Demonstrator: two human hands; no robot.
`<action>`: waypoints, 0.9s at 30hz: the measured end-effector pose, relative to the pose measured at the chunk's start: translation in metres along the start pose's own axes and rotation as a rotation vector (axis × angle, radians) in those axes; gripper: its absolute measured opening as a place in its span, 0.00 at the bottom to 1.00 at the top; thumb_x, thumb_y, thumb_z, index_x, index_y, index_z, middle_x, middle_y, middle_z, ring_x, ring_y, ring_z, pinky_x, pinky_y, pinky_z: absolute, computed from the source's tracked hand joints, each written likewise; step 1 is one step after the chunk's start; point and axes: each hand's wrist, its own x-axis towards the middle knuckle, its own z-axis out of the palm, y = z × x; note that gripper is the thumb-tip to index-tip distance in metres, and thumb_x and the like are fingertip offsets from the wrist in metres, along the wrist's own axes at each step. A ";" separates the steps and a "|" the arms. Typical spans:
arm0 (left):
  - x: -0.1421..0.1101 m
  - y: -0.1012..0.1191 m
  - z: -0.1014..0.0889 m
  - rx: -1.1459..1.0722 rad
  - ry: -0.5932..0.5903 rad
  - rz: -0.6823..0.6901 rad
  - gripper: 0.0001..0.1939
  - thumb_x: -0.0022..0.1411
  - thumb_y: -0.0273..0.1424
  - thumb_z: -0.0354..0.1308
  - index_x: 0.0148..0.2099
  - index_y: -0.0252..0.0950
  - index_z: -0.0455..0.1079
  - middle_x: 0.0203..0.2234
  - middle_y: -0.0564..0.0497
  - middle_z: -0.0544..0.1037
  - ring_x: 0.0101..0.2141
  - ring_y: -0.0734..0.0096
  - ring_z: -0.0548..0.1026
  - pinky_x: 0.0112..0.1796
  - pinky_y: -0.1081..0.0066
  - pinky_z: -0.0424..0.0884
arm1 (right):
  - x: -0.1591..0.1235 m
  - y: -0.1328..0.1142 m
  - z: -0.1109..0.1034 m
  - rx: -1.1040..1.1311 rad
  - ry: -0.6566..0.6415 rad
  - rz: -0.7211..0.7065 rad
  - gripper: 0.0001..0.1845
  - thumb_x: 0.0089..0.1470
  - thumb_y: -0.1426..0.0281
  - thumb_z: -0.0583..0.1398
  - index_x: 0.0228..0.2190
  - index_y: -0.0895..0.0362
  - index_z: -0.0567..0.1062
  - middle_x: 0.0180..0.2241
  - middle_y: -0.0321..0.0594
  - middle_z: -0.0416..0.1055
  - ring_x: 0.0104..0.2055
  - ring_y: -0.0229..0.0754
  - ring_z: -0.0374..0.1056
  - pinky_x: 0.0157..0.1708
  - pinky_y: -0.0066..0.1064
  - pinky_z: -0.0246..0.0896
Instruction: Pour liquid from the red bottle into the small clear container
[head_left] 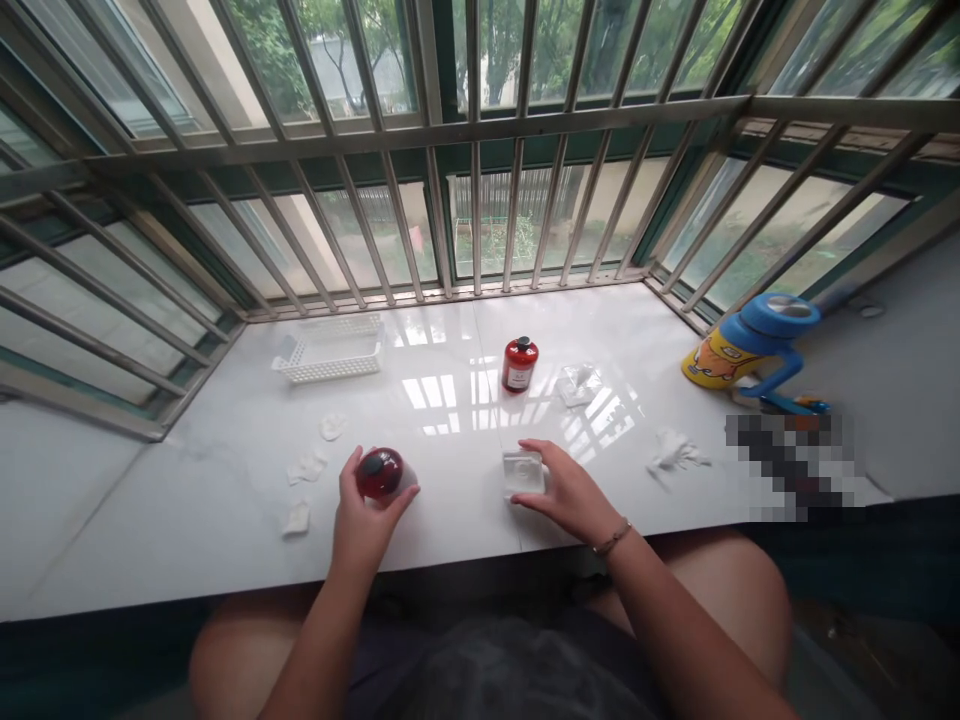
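"Doing what with the left hand (362, 525)?"

"Cupping a red bottle (381, 482) with a black cap, thumb at its right side, fingers at its left. Hard to tell whether lifted or resting on the tabletop (457, 520)."

"And with the right hand (574, 495)?"

"Pinching a clear square piece (523, 474) between thumb at the near side and fingers at the far side. Well apart from the cupped bottle, with bare tabletop between."

"At which step, then?"

"Probably at plain handling, one object per hand."

"Calling for what next?"

"Judging from the smooth surfaces, for a firm hold on both, plus care not to knock the second red bottle (520, 366), upright farther back, near another clear piece (580, 384)."

"Anything to the left?"

"Only white scraps (307, 467), then a white basket (334, 365) behind."
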 end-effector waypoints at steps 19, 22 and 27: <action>-0.062 0.041 0.023 0.063 -0.271 0.417 0.37 0.59 0.42 0.76 0.66 0.44 0.66 0.57 0.44 0.77 0.55 0.52 0.80 0.55 0.55 0.81 | -0.024 -0.022 -0.038 -0.190 0.245 -0.226 0.38 0.63 0.51 0.70 0.67 0.50 0.66 0.68 0.53 0.64 0.72 0.62 0.60 0.70 0.59 0.60; -0.080 0.038 0.029 0.166 -0.291 0.664 0.38 0.61 0.38 0.73 0.68 0.41 0.63 0.56 0.41 0.77 0.54 0.50 0.80 0.53 0.53 0.82 | -0.036 -0.067 -0.024 -0.106 0.180 -0.338 0.33 0.64 0.44 0.67 0.56 0.54 0.73 0.50 0.51 0.76 0.54 0.57 0.73 0.53 0.48 0.71; -0.094 0.030 0.030 0.377 -0.248 0.865 0.33 0.65 0.28 0.65 0.70 0.37 0.63 0.55 0.37 0.78 0.53 0.46 0.80 0.52 0.48 0.81 | -0.050 -0.108 0.014 -0.207 0.071 -0.203 0.20 0.74 0.52 0.58 0.36 0.54 0.72 0.28 0.38 0.70 0.30 0.45 0.67 0.32 0.36 0.56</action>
